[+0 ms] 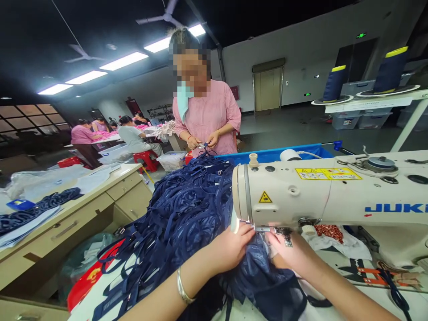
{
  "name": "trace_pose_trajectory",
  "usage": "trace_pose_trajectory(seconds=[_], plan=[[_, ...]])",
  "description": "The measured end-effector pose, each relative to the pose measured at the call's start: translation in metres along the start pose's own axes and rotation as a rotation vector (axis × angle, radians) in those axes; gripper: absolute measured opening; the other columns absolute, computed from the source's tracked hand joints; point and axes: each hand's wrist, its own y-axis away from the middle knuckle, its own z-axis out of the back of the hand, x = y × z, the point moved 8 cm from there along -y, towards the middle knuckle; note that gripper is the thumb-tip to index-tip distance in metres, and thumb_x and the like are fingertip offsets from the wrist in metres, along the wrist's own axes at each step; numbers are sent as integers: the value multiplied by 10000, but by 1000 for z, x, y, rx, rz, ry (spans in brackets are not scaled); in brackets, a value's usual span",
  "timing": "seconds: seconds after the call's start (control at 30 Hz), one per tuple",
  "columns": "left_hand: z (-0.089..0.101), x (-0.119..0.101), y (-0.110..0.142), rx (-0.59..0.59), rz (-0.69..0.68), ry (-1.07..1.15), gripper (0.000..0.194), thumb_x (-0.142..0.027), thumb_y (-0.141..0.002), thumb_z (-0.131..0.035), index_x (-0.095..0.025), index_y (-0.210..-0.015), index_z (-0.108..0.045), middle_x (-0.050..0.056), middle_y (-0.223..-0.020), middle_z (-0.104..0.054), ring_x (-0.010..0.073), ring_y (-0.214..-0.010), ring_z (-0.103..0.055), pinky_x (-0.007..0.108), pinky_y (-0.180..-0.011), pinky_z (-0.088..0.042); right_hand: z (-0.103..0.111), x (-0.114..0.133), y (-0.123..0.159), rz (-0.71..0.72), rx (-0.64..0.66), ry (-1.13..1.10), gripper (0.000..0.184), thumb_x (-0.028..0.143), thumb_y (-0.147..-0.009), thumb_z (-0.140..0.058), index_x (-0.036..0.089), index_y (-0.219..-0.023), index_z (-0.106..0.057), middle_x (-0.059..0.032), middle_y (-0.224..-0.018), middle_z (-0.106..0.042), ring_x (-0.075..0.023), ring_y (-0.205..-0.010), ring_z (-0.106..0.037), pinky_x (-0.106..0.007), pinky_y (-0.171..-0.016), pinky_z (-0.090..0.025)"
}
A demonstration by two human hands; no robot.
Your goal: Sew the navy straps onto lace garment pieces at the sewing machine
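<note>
A piece of navy mesh garment (257,256) lies under the head of a white sewing machine (274,191), and its darker cup-like part hangs toward me. My left hand (236,247) is left of the needle area, fingers bent and closed on the fabric's edge. To the right of the presser area, my right hand (290,249) pinches the same fabric, its fingertips partly hidden by the machine's metal attachment (282,234). The needle itself is hard to make out. A large heap of navy straps and mesh pieces (187,209) rises beside my left hand.
Orange-handled snips (374,276) lie right on the machine table. Two navy thread cones (334,84) stand above. Across the heap, a person in pink (210,111) handles a small navy piece. A drawer desk (73,218) is at left, a blue bin (284,151) behind the machine.
</note>
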Motion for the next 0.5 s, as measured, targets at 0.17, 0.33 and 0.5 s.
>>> trace_pose_trajectory(seconds=[0.17, 0.33, 0.5], plan=[[4, 8, 2, 9, -83, 74, 525, -33, -820, -399, -150, -1324, -486, 137, -1318, -511, 290, -1267, -398, 423, -1030, -374, 7, -14, -7, -77, -53, -77, 275, 353, -886, -478, 203, -947, -701, -99, -965, -705, -297, -928, -645, -447, -884, -485], [5, 14, 6, -62, -57, 153, 564, -25, -828, -389, -232, -1344, -479, 83, -1338, -520, 260, -1243, -444, 431, -1051, -355, -11, -14, 0, -22, -72, -25, 315, 285, -908, -410, 219, -1010, -701, -88, -997, -690, -282, -1011, -605, -446, -960, -437], [2, 22, 9, -48, -52, 251, 541, -56, -868, -396, -288, -1350, -475, 35, -1380, -492, 227, -1279, -424, 390, -1087, -317, -24, -15, 14, 56, -23, -176, 538, 145, -905, -197, 298, -1196, -623, -66, -1122, -645, -297, -1096, -559, -577, -1037, -317]])
